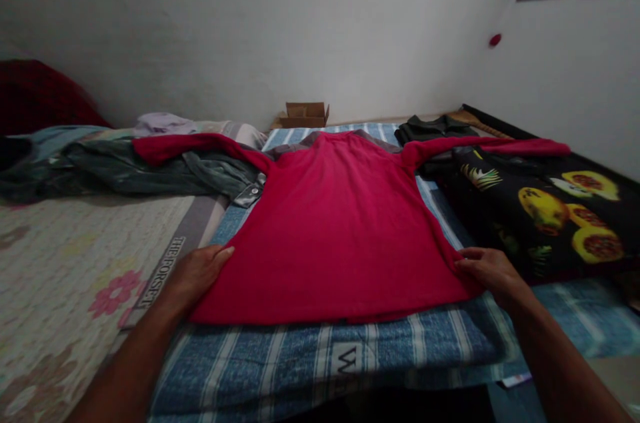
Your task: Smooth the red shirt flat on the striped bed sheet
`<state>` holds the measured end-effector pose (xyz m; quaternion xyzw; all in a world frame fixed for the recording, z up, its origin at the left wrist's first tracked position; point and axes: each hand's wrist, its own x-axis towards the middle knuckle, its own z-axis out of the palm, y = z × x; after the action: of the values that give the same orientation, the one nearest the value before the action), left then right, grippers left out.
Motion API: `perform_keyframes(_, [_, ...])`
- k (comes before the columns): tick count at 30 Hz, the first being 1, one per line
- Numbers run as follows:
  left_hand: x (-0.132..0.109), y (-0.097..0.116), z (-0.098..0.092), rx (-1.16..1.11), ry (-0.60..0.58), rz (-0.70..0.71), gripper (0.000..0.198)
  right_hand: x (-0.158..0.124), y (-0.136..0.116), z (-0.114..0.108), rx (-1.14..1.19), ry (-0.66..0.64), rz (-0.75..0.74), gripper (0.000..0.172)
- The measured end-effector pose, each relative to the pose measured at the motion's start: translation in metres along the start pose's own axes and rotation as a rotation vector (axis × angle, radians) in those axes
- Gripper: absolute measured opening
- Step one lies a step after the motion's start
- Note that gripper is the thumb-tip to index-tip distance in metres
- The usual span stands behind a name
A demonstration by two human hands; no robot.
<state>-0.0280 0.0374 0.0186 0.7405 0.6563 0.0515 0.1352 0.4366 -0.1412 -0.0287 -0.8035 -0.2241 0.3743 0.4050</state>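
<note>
A red long-sleeved shirt (335,230) lies spread out on a blue striped cloth (270,356), its hem toward me and its sleeves stretched to both sides. Grey fabric shows at its shoulders. My left hand (203,270) grips the shirt's left edge a little above the hem, fingers partly hidden. At the opposite edge, my right hand (487,266) pinches the fabric between thumb and fingers. The left sleeve rests over dark green-grey clothing (150,173); the right one lies across dark folded clothes.
A floral bedspread (75,263) covers the left side. On the right lies a black cloth with a papaya print (550,210), near folded dark garments (435,126). An open cardboard box (304,118) stands against the back wall. A red heap (45,100) is at far left.
</note>
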Motion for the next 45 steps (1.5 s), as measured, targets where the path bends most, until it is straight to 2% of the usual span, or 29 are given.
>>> perform_keyframes(3, [-0.006,0.001,0.0,0.106,-0.058,-0.029,0.038,0.002,0.0,0.0,-0.024,-0.02,-0.02,0.008])
perform_keyframes(4, [-0.01,0.001,0.001,0.138,-0.046,-0.055,0.039,0.003,-0.001,0.0,-0.017,-0.025,-0.029,0.008])
perform_keyframes(6, [-0.018,0.001,0.003,0.22,-0.016,-0.084,0.037,0.003,-0.002,0.001,0.018,-0.044,-0.037,0.011])
perform_keyframes(10, [-0.032,0.005,0.011,0.373,0.02,-0.048,0.034,0.002,-0.003,0.005,0.095,-0.082,-0.03,0.021])
perform_keyframes(12, [-0.034,0.006,0.013,0.416,0.068,-0.056,0.034,0.002,-0.002,0.006,0.123,-0.047,-0.03,0.024])
perform_keyframes(16, [-0.032,0.001,0.012,0.485,0.107,-0.176,0.033,0.006,0.006,0.004,0.163,0.102,-0.072,0.027])
perform_keyframes(19, [-0.03,-0.006,0.013,0.502,0.098,-0.19,0.033,0.012,0.016,0.001,-0.048,0.215,-0.128,0.021])
perform_keyframes(22, [-0.029,-0.011,0.016,0.518,0.107,-0.194,0.033,0.014,0.022,0.001,-0.178,0.242,-0.145,0.018])
perform_keyframes(25, [-0.028,-0.013,0.017,0.522,0.068,-0.182,0.032,0.007,0.019,0.003,-0.13,0.194,-0.088,0.016])
perform_keyframes(27, [-0.027,-0.012,0.015,0.516,0.026,-0.159,0.031,0.001,0.013,0.005,-0.076,0.127,-0.028,0.013])
perform_keyframes(30, [-0.026,-0.009,0.012,0.464,-0.007,-0.122,0.032,-0.007,0.004,0.004,0.005,0.006,0.024,0.018])
perform_keyframes(33, [-0.026,-0.008,0.011,0.379,-0.015,-0.117,0.033,-0.006,0.001,0.001,0.154,-0.104,0.051,0.023])
perform_keyframes(36, [-0.026,-0.01,0.007,0.325,-0.032,-0.075,0.032,0.0,0.003,-0.001,0.241,-0.152,0.077,0.021])
perform_keyframes(38, [-0.025,-0.012,0.003,0.226,-0.049,-0.066,0.032,0.004,0.006,-0.001,0.182,-0.137,0.043,0.02])
perform_keyframes(40, [-0.024,-0.013,-0.001,0.119,-0.044,-0.13,0.035,0.008,0.01,-0.001,0.056,-0.075,-0.052,0.022])
perform_keyframes(43, [-0.022,-0.012,-0.006,0.094,-0.071,-0.183,0.037,0.012,0.015,-0.001,-0.345,0.098,-0.212,0.023])
perform_keyframes(45, [-0.019,-0.011,-0.006,0.123,-0.12,-0.179,0.038,0.014,0.017,0.0,-0.652,0.162,-0.269,0.023])
